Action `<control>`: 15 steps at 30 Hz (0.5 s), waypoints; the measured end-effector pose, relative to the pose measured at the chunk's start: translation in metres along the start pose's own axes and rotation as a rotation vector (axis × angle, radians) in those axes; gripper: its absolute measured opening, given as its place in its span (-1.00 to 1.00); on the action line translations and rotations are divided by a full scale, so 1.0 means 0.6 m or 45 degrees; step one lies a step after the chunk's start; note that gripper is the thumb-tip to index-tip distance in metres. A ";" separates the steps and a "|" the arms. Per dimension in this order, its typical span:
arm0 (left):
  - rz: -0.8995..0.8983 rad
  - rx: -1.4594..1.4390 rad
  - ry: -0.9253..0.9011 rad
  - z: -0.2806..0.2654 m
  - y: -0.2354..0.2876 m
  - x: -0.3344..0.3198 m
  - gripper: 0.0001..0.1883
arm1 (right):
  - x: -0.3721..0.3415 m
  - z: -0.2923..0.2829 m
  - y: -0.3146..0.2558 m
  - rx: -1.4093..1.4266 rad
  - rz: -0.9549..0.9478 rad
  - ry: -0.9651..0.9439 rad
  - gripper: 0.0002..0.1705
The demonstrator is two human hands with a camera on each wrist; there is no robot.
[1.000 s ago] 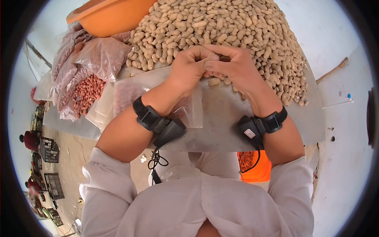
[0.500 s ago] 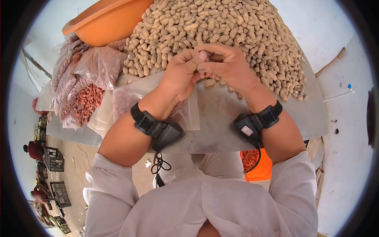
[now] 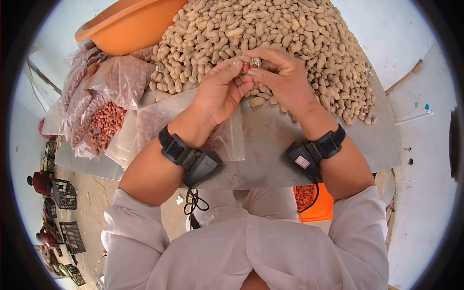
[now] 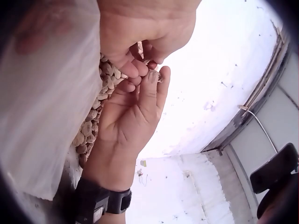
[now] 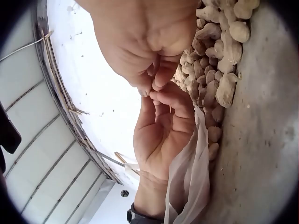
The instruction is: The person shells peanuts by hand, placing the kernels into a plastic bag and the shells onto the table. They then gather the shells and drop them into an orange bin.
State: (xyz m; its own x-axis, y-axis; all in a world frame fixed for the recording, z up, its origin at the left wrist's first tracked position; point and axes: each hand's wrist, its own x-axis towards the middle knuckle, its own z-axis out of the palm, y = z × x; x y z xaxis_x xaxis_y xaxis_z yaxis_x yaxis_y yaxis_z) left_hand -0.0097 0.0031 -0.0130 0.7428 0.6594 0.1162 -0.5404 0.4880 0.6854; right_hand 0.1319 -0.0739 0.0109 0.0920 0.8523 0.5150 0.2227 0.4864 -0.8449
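Note:
Both hands meet at the front edge of a large heap of unshelled peanuts (image 3: 270, 34). My right hand (image 3: 288, 79) pinches an opened peanut shell (image 3: 255, 62) between thumb and forefinger, its pale inside showing. Just left of the shell, a reddish peanut kernel (image 3: 245, 67) sits at the thumb and forefinger of my left hand (image 3: 216, 94). That hand is turned partly palm up, its other fingers curled loosely below. In the left wrist view the fingertips of both hands come together, and in the right wrist view they largely hide what they hold.
Plastic bags (image 3: 121, 79) of red kernels lie at the left, one spilling loose kernels (image 3: 106, 126). A flat clear bag (image 3: 227, 140) lies beneath my left forearm. An orange basin (image 3: 130, 29) stands behind the bags. Below the metal table (image 3: 266, 145) is an orange container (image 3: 319, 205).
The thumbs and fingertips have drawn slightly apart, and the peanut between them now shows as a split shell and a reddish kernel. The left hand has turned its palm upward.

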 end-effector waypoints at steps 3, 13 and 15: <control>-0.038 -0.031 0.057 0.001 0.001 0.000 -0.82 | 0.004 -0.002 0.009 -0.271 -0.160 0.008 -0.70; -0.182 -0.152 0.230 -0.004 0.002 0.006 -0.83 | 0.003 0.002 0.003 -0.665 -0.475 -0.198 -0.72; -0.213 -0.189 0.258 -0.001 0.003 0.005 -0.83 | 0.002 0.003 0.001 -0.683 -0.451 -0.179 -0.72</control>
State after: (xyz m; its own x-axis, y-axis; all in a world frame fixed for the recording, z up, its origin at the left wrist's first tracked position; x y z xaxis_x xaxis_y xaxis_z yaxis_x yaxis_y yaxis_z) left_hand -0.0085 0.0064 -0.0120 0.7404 0.6563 -0.1452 -0.4802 0.6677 0.5688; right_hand 0.1301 -0.0722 0.0107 -0.1951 0.6929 0.6941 0.6724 0.6097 -0.4197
